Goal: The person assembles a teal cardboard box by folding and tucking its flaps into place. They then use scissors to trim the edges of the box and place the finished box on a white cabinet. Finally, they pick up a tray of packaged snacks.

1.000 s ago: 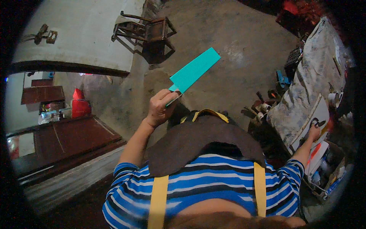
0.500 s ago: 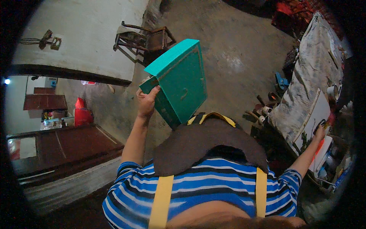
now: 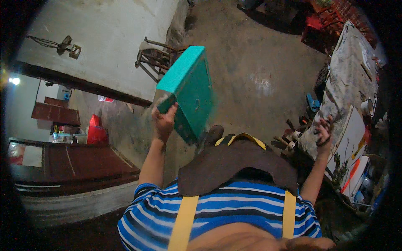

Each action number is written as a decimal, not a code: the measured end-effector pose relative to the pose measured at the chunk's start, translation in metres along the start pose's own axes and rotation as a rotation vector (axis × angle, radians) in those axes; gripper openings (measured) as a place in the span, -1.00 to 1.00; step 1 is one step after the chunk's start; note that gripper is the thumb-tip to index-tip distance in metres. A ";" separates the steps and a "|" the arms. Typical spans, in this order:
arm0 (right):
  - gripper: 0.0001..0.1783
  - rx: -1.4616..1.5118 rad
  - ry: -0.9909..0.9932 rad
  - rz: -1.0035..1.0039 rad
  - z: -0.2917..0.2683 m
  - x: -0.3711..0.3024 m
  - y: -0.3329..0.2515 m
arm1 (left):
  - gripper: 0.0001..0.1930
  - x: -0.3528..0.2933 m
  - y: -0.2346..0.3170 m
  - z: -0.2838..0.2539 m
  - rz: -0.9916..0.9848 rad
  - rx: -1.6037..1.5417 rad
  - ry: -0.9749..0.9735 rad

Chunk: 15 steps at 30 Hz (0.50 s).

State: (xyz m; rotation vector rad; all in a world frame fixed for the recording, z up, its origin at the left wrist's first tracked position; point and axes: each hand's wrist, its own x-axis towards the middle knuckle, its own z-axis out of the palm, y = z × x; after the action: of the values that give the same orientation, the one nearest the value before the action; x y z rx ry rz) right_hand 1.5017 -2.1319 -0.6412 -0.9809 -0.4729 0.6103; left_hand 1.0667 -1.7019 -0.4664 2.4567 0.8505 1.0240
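My left hand is closed on the near left edge of a flat green box, thumb on the front face. The box is tilted, its lighter top rim facing up and a small handle-like mark on its broad face. My right hand is raised beside a long piece covered with grey cloth. Its fingers are apart and slightly curled, and I see nothing clearly held in them; the palm side is dark. A white board with dark branch-like marks leans just beyond that hand.
A wooden chair stands by the pale wall behind the box. Dark red wooden furniture is at the left, with a red bag behind it. A roll of tape, blue item and cluttered bin lie right. Concrete floor lies ahead.
My right hand has drawn back from the white board, moving left and up. The green box in my left hand has shifted slightly left and turned a little. The whole view has swung slightly.
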 end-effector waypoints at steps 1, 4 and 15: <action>-0.48 -0.064 0.013 0.039 0.025 0.007 0.006 | -0.87 0.007 0.019 -0.003 0.067 0.002 -0.041; -0.60 0.142 0.157 0.347 0.100 0.053 0.036 | -0.84 0.013 0.036 -0.013 0.500 0.173 -0.160; -0.37 0.389 -0.277 0.854 0.261 0.127 0.124 | -0.75 0.040 0.071 -0.043 1.435 0.542 -0.389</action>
State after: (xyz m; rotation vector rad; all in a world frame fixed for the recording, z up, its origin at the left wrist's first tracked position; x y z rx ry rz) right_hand 1.4008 -1.8341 -0.6118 -0.6950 -0.1397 1.5586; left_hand 1.0858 -1.7267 -0.3804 3.4756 -1.1102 0.5387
